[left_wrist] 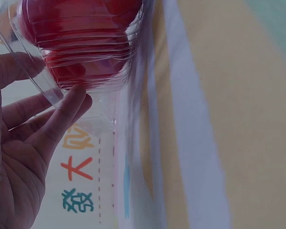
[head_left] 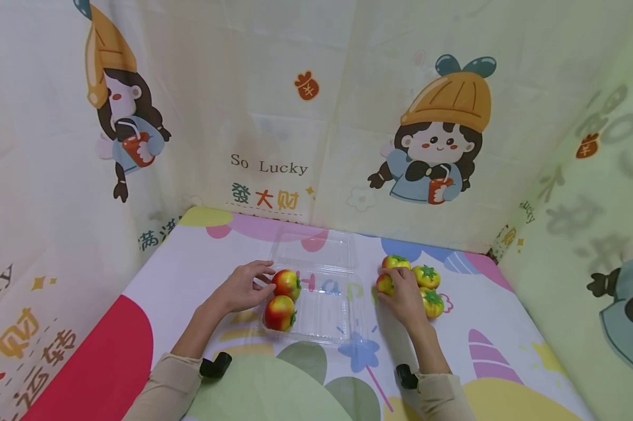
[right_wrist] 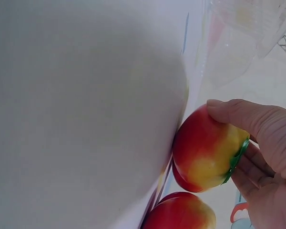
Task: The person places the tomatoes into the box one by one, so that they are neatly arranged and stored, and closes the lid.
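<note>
A clear plastic box [head_left: 316, 318] lies with its lid laid back. Two red-and-yellow fruits with spiky green leaves, one behind [head_left: 286, 284] and one in front [head_left: 279, 314], sit along its left side. My left hand [head_left: 249, 286] is at that side, thumb and fingers around the box's rim [left_wrist: 38, 86]. My right hand [head_left: 404, 294] grips another red-and-yellow fruit [right_wrist: 205, 148], thumb on its red side and fingers behind its green leaves. Close to it are a back fruit [head_left: 395, 261], a right fruit [head_left: 426, 276] and a front fruit [head_left: 432, 303].
The open lid [head_left: 313, 248] stretches toward the back of the table. A patterned cloth [head_left: 263, 386] covers the tabletop. Printed curtains [head_left: 337, 128] stand behind and at both sides. Black wrist devices [head_left: 216, 365] are on both forearms.
</note>
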{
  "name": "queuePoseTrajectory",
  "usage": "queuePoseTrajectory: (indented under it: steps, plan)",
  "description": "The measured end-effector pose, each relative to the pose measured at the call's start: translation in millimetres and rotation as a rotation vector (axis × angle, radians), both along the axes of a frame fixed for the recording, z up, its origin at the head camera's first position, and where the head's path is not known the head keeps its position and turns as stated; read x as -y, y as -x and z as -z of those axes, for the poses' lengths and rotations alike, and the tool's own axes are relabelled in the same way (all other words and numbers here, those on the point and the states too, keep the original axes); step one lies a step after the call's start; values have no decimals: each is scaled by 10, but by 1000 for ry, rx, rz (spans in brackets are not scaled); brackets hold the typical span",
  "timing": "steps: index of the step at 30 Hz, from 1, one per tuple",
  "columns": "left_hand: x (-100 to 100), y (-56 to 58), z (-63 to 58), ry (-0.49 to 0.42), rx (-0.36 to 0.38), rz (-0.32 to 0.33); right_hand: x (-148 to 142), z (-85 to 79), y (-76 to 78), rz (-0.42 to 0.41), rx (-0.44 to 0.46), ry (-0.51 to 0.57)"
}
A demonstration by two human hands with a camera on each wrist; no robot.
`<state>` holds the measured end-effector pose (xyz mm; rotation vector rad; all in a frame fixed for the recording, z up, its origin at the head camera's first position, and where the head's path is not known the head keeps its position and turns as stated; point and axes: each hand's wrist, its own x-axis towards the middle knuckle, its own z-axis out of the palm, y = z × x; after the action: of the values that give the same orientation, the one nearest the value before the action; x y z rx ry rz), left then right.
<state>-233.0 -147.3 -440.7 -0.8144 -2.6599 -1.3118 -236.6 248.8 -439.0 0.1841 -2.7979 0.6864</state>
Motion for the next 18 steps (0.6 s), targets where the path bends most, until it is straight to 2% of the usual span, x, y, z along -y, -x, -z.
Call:
queuePoseTrajectory:
  steps: [10, 18]
  plan:
    - [3, 1, -13, -19, -18, 16, 55, -67, -40, -27, -48, 1]
    - [-3, -19, -23, -19, -3, 15, 129, -144, -105, -1, -3, 84]
